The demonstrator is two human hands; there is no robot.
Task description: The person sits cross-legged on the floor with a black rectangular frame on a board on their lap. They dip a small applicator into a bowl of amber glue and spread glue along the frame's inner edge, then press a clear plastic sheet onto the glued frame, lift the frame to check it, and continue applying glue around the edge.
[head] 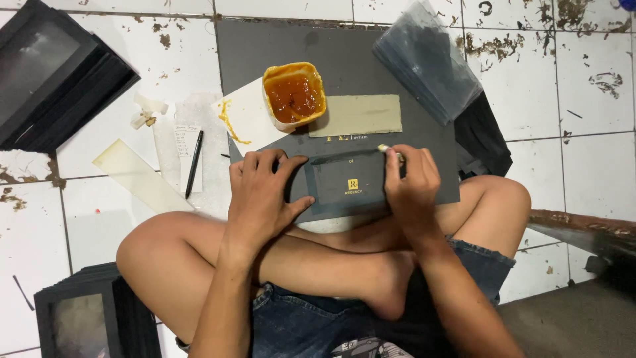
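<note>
You sit cross-legged on a white tiled floor, its tiles stained and chipped, with a large dark grey board laid flat in front of your knees.

Your left hand lies spread and flat, fingers wide, pressing down the left edge of a small dark grey rectangular card with a gold mark that rests on the near part of the board. Your right hand is closed around a thin pale-tipped brush, whose tip sits at the card's upper right corner.

Just beyond the card lies a pale green rectangular strip, and touching its left end stands a small yellow plastic tub of orange-brown paste. The tub sits partly on a white sheet of paper smeared with the same paste.

To the left, on the tiles, a black pen lies across a narrow white paper slip, near a translucent plastic ruler. A stack of clear plastic sleeves rests on the board's far right corner. Black framed boxes are piled at the upper left and lower left.
</note>
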